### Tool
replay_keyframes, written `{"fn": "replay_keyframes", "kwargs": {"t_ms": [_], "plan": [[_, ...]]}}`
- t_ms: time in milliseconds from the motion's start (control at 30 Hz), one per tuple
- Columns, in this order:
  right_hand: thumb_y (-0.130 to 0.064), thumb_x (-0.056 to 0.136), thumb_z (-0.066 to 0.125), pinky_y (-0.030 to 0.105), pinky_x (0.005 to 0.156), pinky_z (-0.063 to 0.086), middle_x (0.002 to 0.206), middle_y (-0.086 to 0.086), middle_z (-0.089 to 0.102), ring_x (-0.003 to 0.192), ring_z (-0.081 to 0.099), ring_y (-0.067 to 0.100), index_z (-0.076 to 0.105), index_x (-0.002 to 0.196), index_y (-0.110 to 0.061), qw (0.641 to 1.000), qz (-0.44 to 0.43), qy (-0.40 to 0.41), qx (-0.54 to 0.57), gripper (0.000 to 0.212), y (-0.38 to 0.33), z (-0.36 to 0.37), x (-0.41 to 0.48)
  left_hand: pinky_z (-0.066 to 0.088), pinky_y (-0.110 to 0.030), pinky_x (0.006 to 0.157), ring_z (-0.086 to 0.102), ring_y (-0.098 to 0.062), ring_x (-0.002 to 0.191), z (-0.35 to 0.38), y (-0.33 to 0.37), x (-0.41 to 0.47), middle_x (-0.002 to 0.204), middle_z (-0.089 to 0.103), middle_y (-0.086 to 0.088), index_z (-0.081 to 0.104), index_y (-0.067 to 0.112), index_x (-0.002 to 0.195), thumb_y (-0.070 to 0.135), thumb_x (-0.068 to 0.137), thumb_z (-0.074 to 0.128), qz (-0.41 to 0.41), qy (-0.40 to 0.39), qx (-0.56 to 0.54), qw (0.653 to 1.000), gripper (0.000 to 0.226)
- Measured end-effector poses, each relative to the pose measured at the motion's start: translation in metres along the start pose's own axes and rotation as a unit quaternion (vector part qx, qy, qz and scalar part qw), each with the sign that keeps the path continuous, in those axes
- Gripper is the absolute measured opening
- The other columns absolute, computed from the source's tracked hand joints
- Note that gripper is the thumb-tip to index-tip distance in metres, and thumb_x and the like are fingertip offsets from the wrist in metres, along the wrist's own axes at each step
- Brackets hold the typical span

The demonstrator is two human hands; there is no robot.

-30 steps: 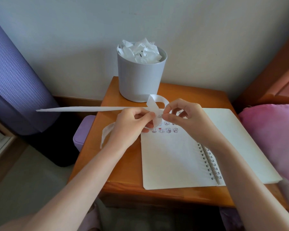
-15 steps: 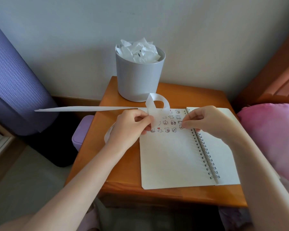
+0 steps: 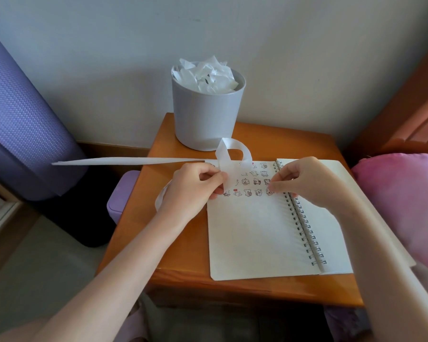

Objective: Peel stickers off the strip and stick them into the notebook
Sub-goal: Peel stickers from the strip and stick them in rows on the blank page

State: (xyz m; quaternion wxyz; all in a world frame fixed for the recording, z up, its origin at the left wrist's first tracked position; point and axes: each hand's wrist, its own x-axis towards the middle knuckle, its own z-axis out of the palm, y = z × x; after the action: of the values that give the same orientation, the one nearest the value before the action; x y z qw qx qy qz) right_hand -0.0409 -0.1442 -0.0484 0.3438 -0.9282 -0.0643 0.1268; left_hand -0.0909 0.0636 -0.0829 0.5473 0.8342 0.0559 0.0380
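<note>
While the left hand [image 3: 195, 191] grips the strip [image 3: 223, 166] looped over the top of the notebook [image 3: 257, 238], the right hand [image 3: 304, 181] pinches a sticker [image 3: 269, 192] at the bottom row's right end. Advice: level it with its neighbours, lay one edge first, rub flat, with no overlap.

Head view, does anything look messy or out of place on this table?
The sticker strip held by the left hand has a long tail that juts off the table at its left edge into the air, with a loop curled by the bin. The bin is stuffed, crumpled paper heaped above its rim. Nothing looks spilled or torn.
</note>
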Motion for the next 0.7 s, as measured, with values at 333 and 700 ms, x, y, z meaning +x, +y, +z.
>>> {"fn": "replay_keyframes", "kwargs": {"t_ms": [333, 700], "plan": [[-0.015, 0.077, 0.075, 0.01, 0.034, 0.026, 0.07, 0.004, 0.066, 0.032, 0.04, 0.001, 0.071, 0.071, -0.013, 0.999, -0.012, 0.018, -0.042, 0.007, -0.002, 0.006, 0.001, 0.056, -0.017, 0.066, 0.068, -0.007, 0.073, 0.0, 0.0, 0.0, 0.085, 0.072, 0.003, 0.071, 0.017, 0.097, 0.026, 0.09, 0.059, 0.005, -0.003, 0.002, 1.0, 0.017], [-0.025, 0.074, 0.077, 0.025, 0.053, 0.03, 0.076, -0.006, 0.059, 0.061, 0.048, 0.011, 0.064, 0.075, -0.022, 0.988, -0.021, 0.058, -0.143, 0.013, -0.001, 0.012, 0.001, 0.056, -0.021, 0.07, 0.067, -0.001, 0.068, -0.001, 0.001, -0.002, 0.077, 0.071, 0.01, 0.068, 0.028, 0.083, 0.03, 0.089, 0.059, 0.006, -0.005, 0.028, 1.0, 0.011]]}}
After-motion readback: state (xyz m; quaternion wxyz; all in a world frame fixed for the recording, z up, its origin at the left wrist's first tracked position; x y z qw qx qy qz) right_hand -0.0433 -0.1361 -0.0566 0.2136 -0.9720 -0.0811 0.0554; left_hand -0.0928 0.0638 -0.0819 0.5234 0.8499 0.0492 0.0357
